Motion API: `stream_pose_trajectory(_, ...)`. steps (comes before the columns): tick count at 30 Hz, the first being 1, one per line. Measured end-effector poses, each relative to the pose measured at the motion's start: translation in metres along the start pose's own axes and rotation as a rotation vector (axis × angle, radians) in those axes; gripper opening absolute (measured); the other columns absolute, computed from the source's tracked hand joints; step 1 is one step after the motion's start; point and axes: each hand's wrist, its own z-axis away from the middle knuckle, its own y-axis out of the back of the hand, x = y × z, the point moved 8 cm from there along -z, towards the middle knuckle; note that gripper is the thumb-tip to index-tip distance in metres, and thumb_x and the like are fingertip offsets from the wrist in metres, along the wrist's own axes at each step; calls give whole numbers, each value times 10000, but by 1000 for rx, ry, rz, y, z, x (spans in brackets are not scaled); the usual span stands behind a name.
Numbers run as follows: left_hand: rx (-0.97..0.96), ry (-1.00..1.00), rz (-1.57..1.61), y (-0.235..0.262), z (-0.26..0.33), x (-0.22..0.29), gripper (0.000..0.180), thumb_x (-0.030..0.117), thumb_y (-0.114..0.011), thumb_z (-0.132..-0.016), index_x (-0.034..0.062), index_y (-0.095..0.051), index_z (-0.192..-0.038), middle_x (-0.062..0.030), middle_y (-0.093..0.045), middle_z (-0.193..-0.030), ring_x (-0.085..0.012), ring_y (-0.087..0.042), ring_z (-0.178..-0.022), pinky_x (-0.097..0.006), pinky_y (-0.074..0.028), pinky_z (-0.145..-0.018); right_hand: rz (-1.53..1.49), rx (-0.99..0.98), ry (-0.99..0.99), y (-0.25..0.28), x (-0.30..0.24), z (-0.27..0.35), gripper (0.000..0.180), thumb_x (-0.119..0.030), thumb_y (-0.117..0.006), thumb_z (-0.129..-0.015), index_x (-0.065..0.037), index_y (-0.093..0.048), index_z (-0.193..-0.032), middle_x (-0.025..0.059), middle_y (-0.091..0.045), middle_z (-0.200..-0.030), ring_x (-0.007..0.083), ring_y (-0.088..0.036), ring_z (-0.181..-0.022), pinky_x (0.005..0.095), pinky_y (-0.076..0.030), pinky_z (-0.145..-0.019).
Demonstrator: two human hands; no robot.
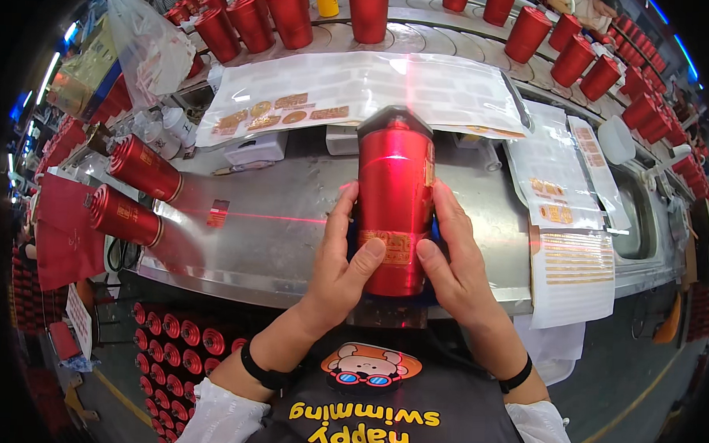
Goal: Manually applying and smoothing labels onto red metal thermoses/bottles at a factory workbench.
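A glossy red bottle (394, 195) lies in front of me over the metal table, its far end at a dark angular holder (395, 116). My left hand (344, 256) grips its left side, with the thumb on a gold patterned decal (398, 248) near the close end. On the other side my right hand (456, 252) wraps it, thumb at the decal's right edge. Another gold decal shows along the bottle's upper right side. Red laser lines cross the bottle and table. The fingers' undersides are hidden.
Two red bottles (126, 216) stand at the left table edge. Decal sheets lie behind (297, 87) and at right (555, 182), beside a sink (636, 220). Farther back, a conveyor (424, 29) carries several red bottles. More bottles (182, 348) fill the space below left.
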Motion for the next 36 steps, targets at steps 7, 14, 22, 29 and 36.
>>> stream_pose_trajectory(7, 1, -2, 52, 1, 1, -4, 704, 330, -512, -978, -74, -200, -1462, -234, -287, -1488, -299, -291, -1385, -384, -211, -1135, 13, 0, -12, -1, 2, 1, 632, -228, -516, -961, 56, -253, -1461, 271, -263, -1498, 394, -296, -1356, 433, -248, -1117)
stream_pose_trajectory(14, 37, 12, 93, 2, 1, -7, 648, 286, -491, -991, -77, -217, -1453, -228, -303, -1478, -295, -303, -1378, -382, -218, -1133, 78, 31, -29, -4, -5, 0, 702, -262, -573, -929, 80, -251, -1450, 292, -267, -1482, 406, -293, -1347, 445, -245, -1117)
stream_pose_trajectory(22, 113, -126, -38, 8, 11, 7, 619, 275, -494, -985, -62, -255, -1446, -232, -373, -1426, -315, -341, -1358, -396, -215, -1133, 95, 24, -29, -5, -2, -1, 698, -205, -577, -908, 78, -244, -1453, 291, -263, -1484, 405, -281, -1356, 450, -235, -1120)
stream_pose_trajectory(29, 31, -530, -935, -26, 46, 48, 588, 382, -442, -987, -60, -427, -1374, -253, -524, -1326, -432, -391, -1317, -566, -88, -1141, 58, -4, -40, -5, -2, -1, 697, -213, -564, -913, 63, -235, -1462, 286, -258, -1488, 404, -279, -1363, 450, -225, -1124)
stream_pose_trajectory(36, 147, -421, -571, -1, 58, 21, 523, 279, -458, -989, -66, -406, -1379, -233, -532, -1323, -383, -461, -1281, -539, -110, -1144, 21, 6, -45, -6, 0, -2, 687, -232, -553, -927, 73, -242, -1458, 280, -290, -1477, 393, -301, -1361, 429, -245, -1120)
